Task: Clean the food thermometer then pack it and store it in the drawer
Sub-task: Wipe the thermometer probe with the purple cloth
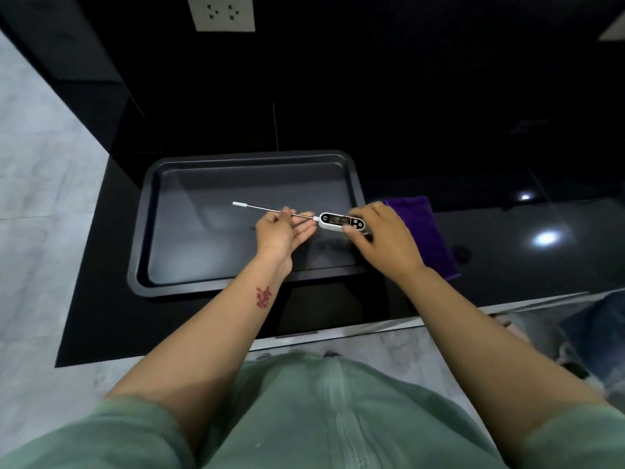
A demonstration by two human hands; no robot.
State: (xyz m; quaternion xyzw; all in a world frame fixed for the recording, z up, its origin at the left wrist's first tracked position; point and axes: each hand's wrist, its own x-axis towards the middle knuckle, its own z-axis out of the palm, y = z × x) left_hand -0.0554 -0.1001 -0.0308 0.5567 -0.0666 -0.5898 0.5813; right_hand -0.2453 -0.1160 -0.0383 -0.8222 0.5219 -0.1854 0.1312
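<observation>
The food thermometer [340, 221] has a white body with a small screen and dark buttons, and a thin metal probe ending in a white tip cap at the left. It is held level above the dark tray [189, 275]. My right hand [382, 242] grips the white body. My left hand [280, 228] lies palm up under the probe near the body, fingers loosely around the rod. A folded purple cloth [426, 228] rests on the counter just right of the tray, partly behind my right hand.
The black glossy counter [507, 252] runs to the right and shows bright light reflections. A white wall socket [221, 11] sits on the dark back wall. Pale floor shows at the left and below the counter's front edge.
</observation>
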